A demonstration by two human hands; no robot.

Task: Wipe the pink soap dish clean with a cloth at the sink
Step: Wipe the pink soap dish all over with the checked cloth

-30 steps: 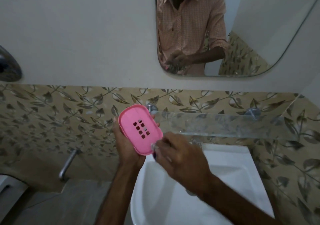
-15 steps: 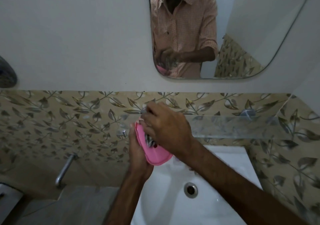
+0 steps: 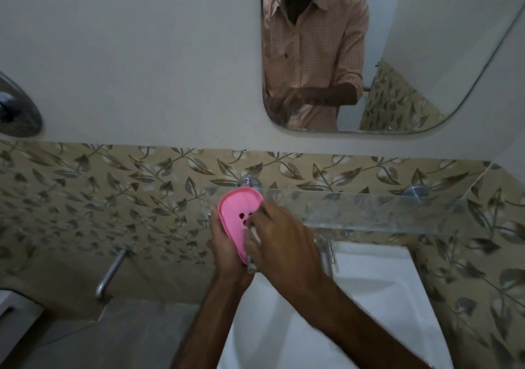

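From my head view, my left hand [image 3: 224, 243] grips the pink soap dish [image 3: 237, 212] by its left edge and back. It holds the dish up on its long edge over the near-left corner of the sink [image 3: 369, 297], just in front of the glass shelf [image 3: 369, 209]. Half a second ago my right hand [image 3: 279, 243] sat over the top half of the dish. Now it has dropped to the lower right, so the upper rim and some of the drain slots show again. A second ago it was below the dish altogether, so I judge this to be one pass in an up-and-down scrub, with the wiping under way, not finished. My right hand's fingers are curled round the cloth [image 3: 254, 233], and only a small pale scrap peeps out between fingers and dish. I can't tell how much of it is bunched in my palm. The dish is a smooth, rigid plastic oval with a raised lip and a shallow well. Its cluster of small rectangular slots is a place where residue could lodge. The sink is glossy white with squared edges, and a chrome tap [image 3: 329, 252] stands at its back rim. The shelf is clear glass on round metal mounts, and behind it run leaf-patterned tiles [image 3: 113, 192], glazed and faintly shiny. Above them, the rounded mirror [image 3: 426, 56] shows my checked shirt and both hands together.
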